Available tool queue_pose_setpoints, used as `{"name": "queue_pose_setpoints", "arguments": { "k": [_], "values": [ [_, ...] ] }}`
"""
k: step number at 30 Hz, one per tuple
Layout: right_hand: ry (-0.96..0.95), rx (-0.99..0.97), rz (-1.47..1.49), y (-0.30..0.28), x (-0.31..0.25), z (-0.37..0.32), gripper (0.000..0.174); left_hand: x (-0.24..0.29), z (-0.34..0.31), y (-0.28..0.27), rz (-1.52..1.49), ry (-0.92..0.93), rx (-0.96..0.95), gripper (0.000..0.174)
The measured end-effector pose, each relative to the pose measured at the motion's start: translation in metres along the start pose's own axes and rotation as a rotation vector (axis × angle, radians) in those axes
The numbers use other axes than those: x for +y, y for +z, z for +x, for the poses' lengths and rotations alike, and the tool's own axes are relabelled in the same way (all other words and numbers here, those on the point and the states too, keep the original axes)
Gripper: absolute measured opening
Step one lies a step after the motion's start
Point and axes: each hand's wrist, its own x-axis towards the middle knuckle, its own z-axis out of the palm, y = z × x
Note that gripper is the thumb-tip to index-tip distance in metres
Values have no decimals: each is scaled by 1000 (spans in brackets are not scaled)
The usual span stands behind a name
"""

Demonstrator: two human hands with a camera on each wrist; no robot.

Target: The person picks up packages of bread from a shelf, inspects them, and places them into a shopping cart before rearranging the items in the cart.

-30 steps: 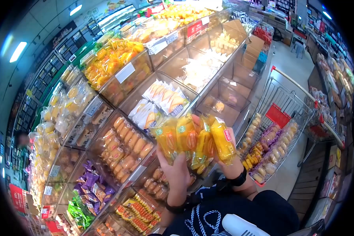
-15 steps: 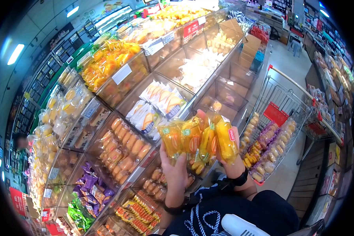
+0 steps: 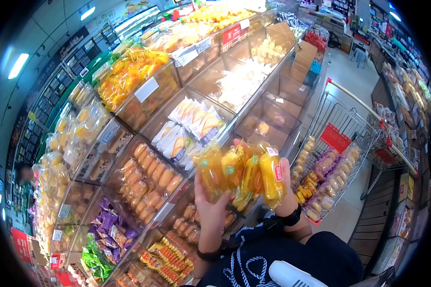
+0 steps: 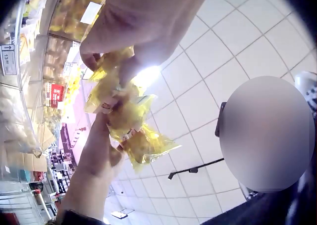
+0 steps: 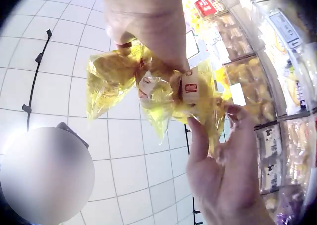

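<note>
Both hands hold up a row of several yellow plastic packets of bread (image 3: 273, 179) in front of the body, over the near edge of the display. My left hand (image 3: 211, 208) pinches the leftmost packet (image 3: 209, 167), thumb in front and fingers behind. On the other side, my right hand (image 3: 285, 191) grips the packets from behind, with fingertips showing over their top edge. In the right wrist view, white labels show on the yellow wrappers (image 5: 153, 91), which hang below the right hand (image 5: 148, 27), while the left hand (image 5: 228, 168) touches the end packet.
Clear-walled bins hold wrapped rolls (image 3: 160, 165), white-wrapped bread (image 3: 198, 119) and purple packets (image 3: 112, 232). To the right stands a shopping cart (image 3: 337, 138) with long packs of buns (image 3: 328, 201) inside. Another shelf of bread (image 3: 412, 91) lines the far right of the aisle.
The yellow packets have turned and tilted a little in the hands, so the printing on the left ones shows differently. Both hands keep their hold, and the cart stays where it was.
</note>
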Motion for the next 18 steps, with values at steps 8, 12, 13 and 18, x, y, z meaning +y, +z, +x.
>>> {"name": "queue_pose_setpoints", "arguments": {
  "k": [8, 12, 13, 18],
  "values": [
    [-32, 168, 89, -17, 4, -2, 55, -6, 1, -1, -199, 55, -128, 94],
    [-104, 142, -228, -10, 3, -4, 55, -10, 3, 1, -200, 127, -243, 102],
    [-146, 118, -201, 0, 6, -2, 53, -8, 3, 2, -158, 94, -212, 101],
    [-185, 86, -160, 3, 11, 0, 49, -8, 5, 3, -65, 11, -75, 98]
  ]
}}
